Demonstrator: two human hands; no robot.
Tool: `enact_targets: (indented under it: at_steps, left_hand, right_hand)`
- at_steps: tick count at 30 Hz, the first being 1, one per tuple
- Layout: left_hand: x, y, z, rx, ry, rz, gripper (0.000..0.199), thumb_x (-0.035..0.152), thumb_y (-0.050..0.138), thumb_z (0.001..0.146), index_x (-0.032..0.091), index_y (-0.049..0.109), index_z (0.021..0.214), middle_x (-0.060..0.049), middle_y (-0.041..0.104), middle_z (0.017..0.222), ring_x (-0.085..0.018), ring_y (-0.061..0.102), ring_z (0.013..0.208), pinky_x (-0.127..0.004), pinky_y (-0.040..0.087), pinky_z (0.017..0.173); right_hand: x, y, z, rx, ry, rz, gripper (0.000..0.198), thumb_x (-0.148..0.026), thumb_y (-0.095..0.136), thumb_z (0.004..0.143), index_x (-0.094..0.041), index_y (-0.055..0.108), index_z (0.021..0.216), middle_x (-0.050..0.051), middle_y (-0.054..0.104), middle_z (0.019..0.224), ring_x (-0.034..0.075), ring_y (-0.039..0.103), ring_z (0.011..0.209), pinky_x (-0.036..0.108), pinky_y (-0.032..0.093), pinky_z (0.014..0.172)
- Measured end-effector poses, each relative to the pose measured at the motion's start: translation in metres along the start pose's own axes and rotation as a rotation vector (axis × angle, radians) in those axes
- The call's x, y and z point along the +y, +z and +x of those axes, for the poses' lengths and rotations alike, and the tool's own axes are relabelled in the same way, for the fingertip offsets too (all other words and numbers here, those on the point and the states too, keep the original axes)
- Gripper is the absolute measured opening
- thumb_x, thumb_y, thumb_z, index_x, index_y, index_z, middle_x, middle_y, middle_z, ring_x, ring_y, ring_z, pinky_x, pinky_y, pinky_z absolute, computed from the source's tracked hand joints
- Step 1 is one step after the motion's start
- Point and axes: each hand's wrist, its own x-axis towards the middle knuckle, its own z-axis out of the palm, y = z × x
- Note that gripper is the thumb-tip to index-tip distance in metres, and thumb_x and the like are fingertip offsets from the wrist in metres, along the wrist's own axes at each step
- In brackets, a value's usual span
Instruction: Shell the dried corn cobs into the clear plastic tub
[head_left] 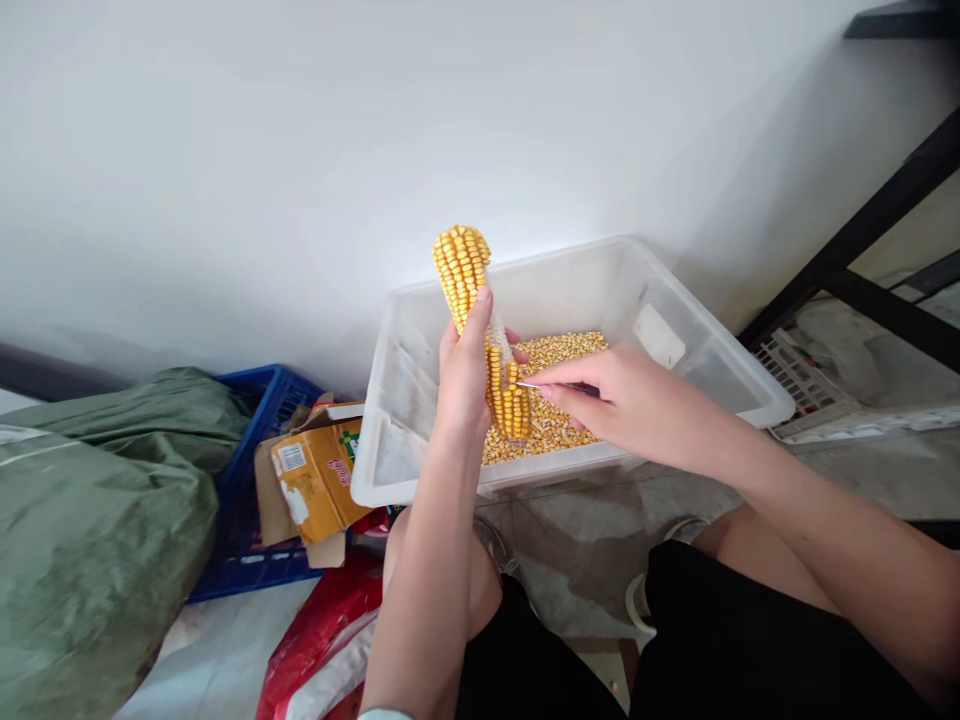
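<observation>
My left hand (466, 365) is wrapped round the middle of an ear of corn (460, 262), tilted over a white plastic tub. A strip along the cob is bare of kernels. My right hand (600, 390) is closed on a thin metal tool (529, 384), whose tip touches the kernels near the ear's lower end. Most of the tool is hidden by the fingers, so its kind does not show. Below both hands, loose corn kernels (574, 350) cover the bottom of the tub (694, 295).
A blue crate (259, 570) with a torn orange carton (322, 475) stands left of the tub, beside a green bag (112, 540). A red bag (322, 620) lies in front. A black metal frame (870, 220) and white basket (810, 385) are at right; the wall is behind.
</observation>
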Motion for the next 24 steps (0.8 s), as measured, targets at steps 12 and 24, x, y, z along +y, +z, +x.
enact_targets:
  at_steps: [12, 24]
  left_hand:
    - [-0.014, -0.007, 0.016, 0.296, 0.022, -0.050, 0.054, 0.058, 0.073, 0.072, 0.024, 0.054, 0.109, 0.001, 0.058, 0.073, -0.014, 0.062, 0.065, -0.023, 0.044, 0.052]
    - [-0.015, 0.010, 0.003, 0.077, 0.016, 0.006, 0.044, 0.053, 0.073, 0.075, 0.023, 0.055, 0.101, 0.000, 0.059, 0.077, -0.013, 0.060, 0.068, -0.025, 0.044, 0.058]
  right_hand:
    - [0.023, 0.032, 0.012, 0.270, 0.070, 0.129, 0.037, -0.041, 0.040, 0.100, -0.020, 0.066, 0.117, 0.003, 0.066, 0.077, 0.016, 0.054, 0.064, 0.031, 0.035, 0.062]
    - [0.047, 0.040, 0.043, 0.197, 0.031, 0.512, 0.032, -0.049, 0.069, 0.082, -0.018, 0.071, 0.091, 0.001, 0.060, 0.076, 0.014, 0.048, 0.067, 0.030, 0.034, 0.062]
